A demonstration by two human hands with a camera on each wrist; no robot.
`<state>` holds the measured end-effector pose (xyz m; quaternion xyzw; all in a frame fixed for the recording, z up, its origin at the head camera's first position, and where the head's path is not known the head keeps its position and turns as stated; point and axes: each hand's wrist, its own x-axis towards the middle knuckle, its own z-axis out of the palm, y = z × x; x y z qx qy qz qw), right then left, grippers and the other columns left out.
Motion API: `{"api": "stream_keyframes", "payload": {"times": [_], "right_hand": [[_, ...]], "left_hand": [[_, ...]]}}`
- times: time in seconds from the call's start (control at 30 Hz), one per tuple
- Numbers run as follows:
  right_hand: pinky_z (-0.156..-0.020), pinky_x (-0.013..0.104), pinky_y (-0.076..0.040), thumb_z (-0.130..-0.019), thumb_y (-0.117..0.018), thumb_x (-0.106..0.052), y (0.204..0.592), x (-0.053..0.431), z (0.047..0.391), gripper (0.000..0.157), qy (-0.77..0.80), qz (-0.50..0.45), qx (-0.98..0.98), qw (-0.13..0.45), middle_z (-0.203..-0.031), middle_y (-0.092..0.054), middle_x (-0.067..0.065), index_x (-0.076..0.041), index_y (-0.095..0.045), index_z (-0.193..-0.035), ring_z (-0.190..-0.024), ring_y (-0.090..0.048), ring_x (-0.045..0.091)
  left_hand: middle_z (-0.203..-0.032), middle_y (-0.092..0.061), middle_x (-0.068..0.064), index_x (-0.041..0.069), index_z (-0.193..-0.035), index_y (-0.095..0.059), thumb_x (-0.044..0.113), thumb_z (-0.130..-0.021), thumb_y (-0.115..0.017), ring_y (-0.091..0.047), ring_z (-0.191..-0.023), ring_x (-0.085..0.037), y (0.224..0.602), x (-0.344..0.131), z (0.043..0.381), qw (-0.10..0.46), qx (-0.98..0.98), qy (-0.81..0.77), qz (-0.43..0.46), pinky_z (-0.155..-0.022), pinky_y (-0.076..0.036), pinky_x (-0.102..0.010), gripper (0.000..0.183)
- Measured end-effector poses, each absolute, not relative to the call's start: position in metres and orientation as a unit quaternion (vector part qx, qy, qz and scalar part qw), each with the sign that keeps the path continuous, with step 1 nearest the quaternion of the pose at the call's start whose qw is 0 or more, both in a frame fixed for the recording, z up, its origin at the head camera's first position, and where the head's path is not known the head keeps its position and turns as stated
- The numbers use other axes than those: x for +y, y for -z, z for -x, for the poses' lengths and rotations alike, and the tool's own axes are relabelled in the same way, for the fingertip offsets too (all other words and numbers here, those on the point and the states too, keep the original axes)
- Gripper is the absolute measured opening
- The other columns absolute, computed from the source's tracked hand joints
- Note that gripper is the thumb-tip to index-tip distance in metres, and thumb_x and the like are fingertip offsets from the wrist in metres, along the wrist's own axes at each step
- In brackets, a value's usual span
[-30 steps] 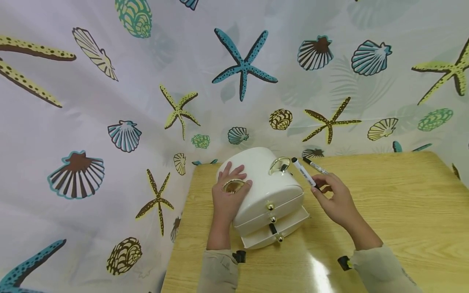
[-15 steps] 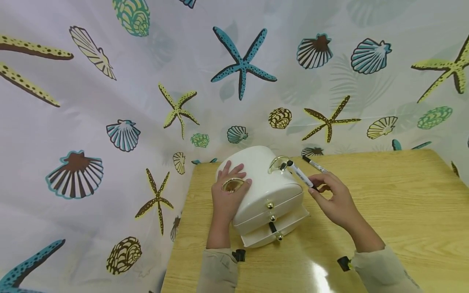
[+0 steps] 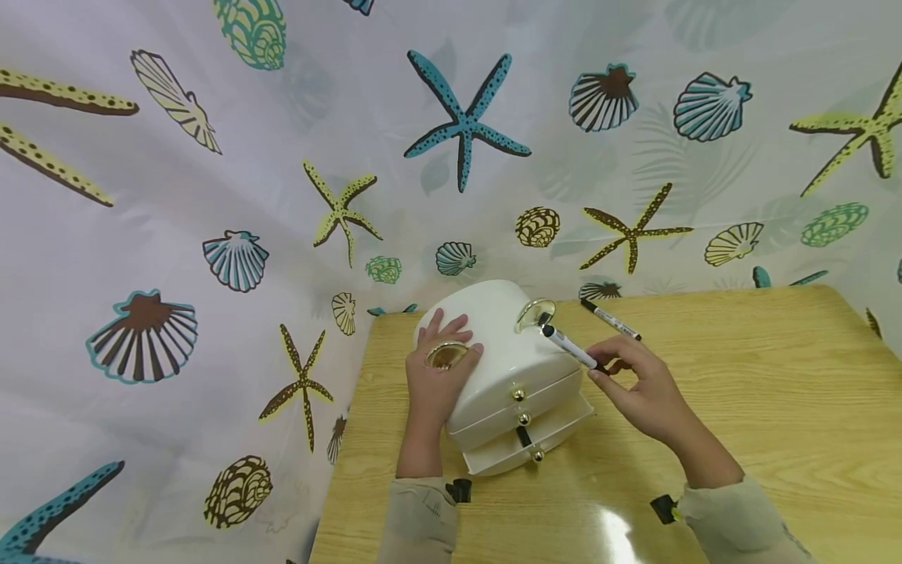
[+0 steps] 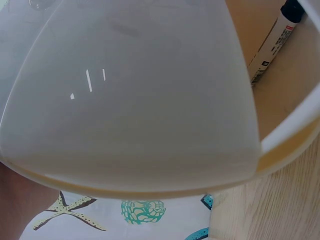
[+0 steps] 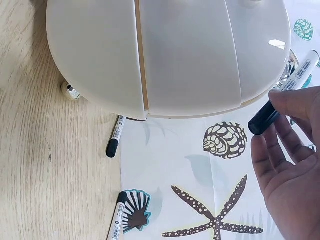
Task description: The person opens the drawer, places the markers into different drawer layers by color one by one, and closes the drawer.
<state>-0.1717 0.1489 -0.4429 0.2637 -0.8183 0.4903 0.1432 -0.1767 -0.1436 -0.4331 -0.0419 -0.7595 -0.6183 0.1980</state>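
A white rounded box [image 3: 493,345] with gold knobs and two gold loop handles stands on the table, its lowest drawer [image 3: 564,439] pulled out. My left hand [image 3: 438,372] rests on top of the box with fingers spread, around the left gold handle [image 3: 448,356]. Between thumb and fingers, my right hand [image 3: 637,384] pinches a marker [image 3: 569,346] by its black end. The marker's other end points at the right gold handle [image 3: 535,315]; whether they touch I cannot tell. Inside the open drawer lies another marker [image 4: 272,50].
One capped marker [image 3: 611,319] lies on the wooden table [image 3: 761,392] behind my right hand. Another marker [image 5: 116,136] lies close beside the box, partly hidden by it. A cloth [image 3: 395,102] printed with shells and starfish hangs behind the table.
My right hand has moved slightly left and down with the marker, whose far end has swung toward the right handle. The left hand stays on the box.
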Motion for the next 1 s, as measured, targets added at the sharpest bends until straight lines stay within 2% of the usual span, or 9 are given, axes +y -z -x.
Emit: {"api": "stream_keyframes", "payload": {"times": [0.13,0.33,0.5,0.67,0.87,1.0], "right_hand": [[-0.073,0.018,-0.050,-0.084,-0.070,0.008,0.443,0.148,0.170,0.027,-0.491,-0.272,-0.815,0.143,-0.099,-0.065,0.005,-0.006,-0.067,-0.107,-0.087,-0.060,0.018],[-0.075,0.017,-0.051,-0.083,-0.072,0.008,0.449,0.149,0.171,0.030,-0.496,-0.279,-0.811,0.133,-0.103,-0.065,0.003,-0.008,-0.068,-0.107,-0.089,-0.060,0.018],[-0.076,0.013,-0.049,-0.082,-0.073,0.005,0.466,0.154,0.178,0.035,-0.489,-0.284,-0.813,0.137,-0.107,-0.065,-0.002,-0.017,-0.069,-0.109,-0.093,-0.060,0.015],[-0.075,0.015,-0.049,-0.083,-0.074,0.002,0.478,0.158,0.183,0.038,-0.489,-0.282,-0.816,0.124,-0.109,-0.065,-0.009,-0.025,-0.068,-0.109,-0.097,-0.059,0.008],[-0.074,0.016,-0.049,-0.083,-0.075,0.001,0.482,0.157,0.183,0.037,-0.489,-0.293,-0.812,0.127,-0.108,-0.065,-0.008,-0.024,-0.068,-0.109,-0.095,-0.059,0.011],[-0.075,0.017,-0.049,-0.084,-0.075,-0.001,0.483,0.154,0.181,0.035,-0.493,-0.283,-0.815,0.110,-0.108,-0.065,-0.009,-0.025,-0.068,-0.108,-0.095,-0.059,0.011]], "left_hand": [[-0.128,-0.068,-0.003,0.008,-0.100,-0.075,0.022,-0.082,-0.080,-0.036,-0.146,-0.018,0.434,-0.144,0.176,0.198,-0.761,0.617,0.039,-0.127,-0.006,-0.039,0.023],[-0.128,-0.068,0.000,0.009,-0.099,-0.075,0.024,-0.082,-0.080,-0.036,-0.146,-0.016,0.434,-0.144,0.176,0.196,-0.762,0.616,0.033,-0.128,-0.006,-0.039,0.023],[-0.128,-0.068,-0.002,0.008,-0.099,-0.075,0.023,-0.083,-0.080,-0.035,-0.146,-0.018,0.434,-0.144,0.176,0.199,-0.761,0.616,0.039,-0.128,-0.006,-0.040,0.023],[-0.127,-0.068,-0.004,0.006,-0.099,-0.074,0.021,-0.082,-0.080,-0.036,-0.146,-0.019,0.435,-0.144,0.176,0.202,-0.759,0.617,0.045,-0.127,-0.006,-0.040,0.023],[-0.128,-0.068,-0.003,0.007,-0.100,-0.074,0.022,-0.083,-0.079,-0.035,-0.146,-0.019,0.433,-0.144,0.175,0.200,-0.759,0.618,0.043,-0.128,-0.005,-0.041,0.024],[-0.129,-0.068,-0.002,0.008,-0.100,-0.074,0.023,-0.083,-0.079,-0.035,-0.146,-0.018,0.432,-0.143,0.175,0.196,-0.762,0.617,0.039,-0.128,-0.005,-0.040,0.023]]}}
